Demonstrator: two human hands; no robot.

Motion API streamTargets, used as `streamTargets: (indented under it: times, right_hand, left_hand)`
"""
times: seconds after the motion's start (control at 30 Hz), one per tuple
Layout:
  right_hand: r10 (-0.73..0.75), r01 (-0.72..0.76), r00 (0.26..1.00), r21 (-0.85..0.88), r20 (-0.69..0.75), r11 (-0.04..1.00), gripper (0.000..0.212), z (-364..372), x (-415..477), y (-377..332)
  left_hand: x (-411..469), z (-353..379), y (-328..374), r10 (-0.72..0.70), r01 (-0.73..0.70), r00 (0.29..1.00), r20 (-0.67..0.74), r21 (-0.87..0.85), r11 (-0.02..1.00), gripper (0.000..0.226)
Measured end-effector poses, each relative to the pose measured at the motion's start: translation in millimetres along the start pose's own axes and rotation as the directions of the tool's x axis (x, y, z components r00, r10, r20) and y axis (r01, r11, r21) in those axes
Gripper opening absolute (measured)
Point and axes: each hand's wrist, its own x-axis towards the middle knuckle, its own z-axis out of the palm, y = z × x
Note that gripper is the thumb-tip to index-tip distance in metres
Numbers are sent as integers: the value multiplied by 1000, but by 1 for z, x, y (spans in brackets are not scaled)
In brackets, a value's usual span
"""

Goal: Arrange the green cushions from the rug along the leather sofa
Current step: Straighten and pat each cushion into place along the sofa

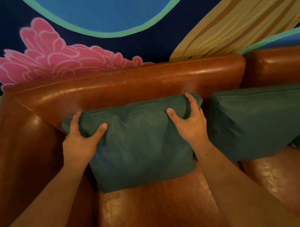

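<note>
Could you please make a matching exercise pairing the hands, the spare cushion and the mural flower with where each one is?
1. left hand
2. right hand
3. second green cushion
4. pink flower

A. leaning on the leather sofa, no hand on it
B. gripping the held green cushion at its top left corner
C. painted on the wall
D. gripping that cushion's top right corner

Pairs: 1-B, 2-D, 3-A, 4-C

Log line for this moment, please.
left hand, right hand: gripping cushion | cushion: upright against sofa back | second cushion: alongside, right
</note>
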Motion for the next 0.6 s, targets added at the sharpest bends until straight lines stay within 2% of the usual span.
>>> streamTargets:
  times: [0.3, 0.43, 0.47, 0.53, 0.57, 0.6]
  right_hand:
    - [-4, 4, 1000, 4, 1, 1000, 86, 6, 3, 16]
    - [35, -33, 998, -40, 61, 999, 86, 3, 7, 15]
    - [10, -7, 999, -93, 38, 996, 86, 4, 7, 16]
    - [-173, 152, 984, -296, -46, 943, 82, 7, 3, 19]
    - [-266, 227, 963, -392, -48, 891, 78, 10, 0, 22]
    - [-314, 274, 949, -464, -9, 842, 75, 14, -3, 26]
  left_hand:
    - [5, 9, -5, 14, -14, 1000, 14, 6, 1000, 97]
    - [6, 9, -3, -5, 4, 1000, 11, 64, 998, 97]
    - [4, 9, -4, 63, -54, 997, -53, 146, 988, 93]
    - [-1, 10, -7, 330, -260, 932, -147, 362, 895, 82]
    - [-3, 12, -10, 428, -341, 896, -118, 435, 834, 80]
    - [-4, 15, -13, 458, -387, 889, -32, 482, 786, 80]
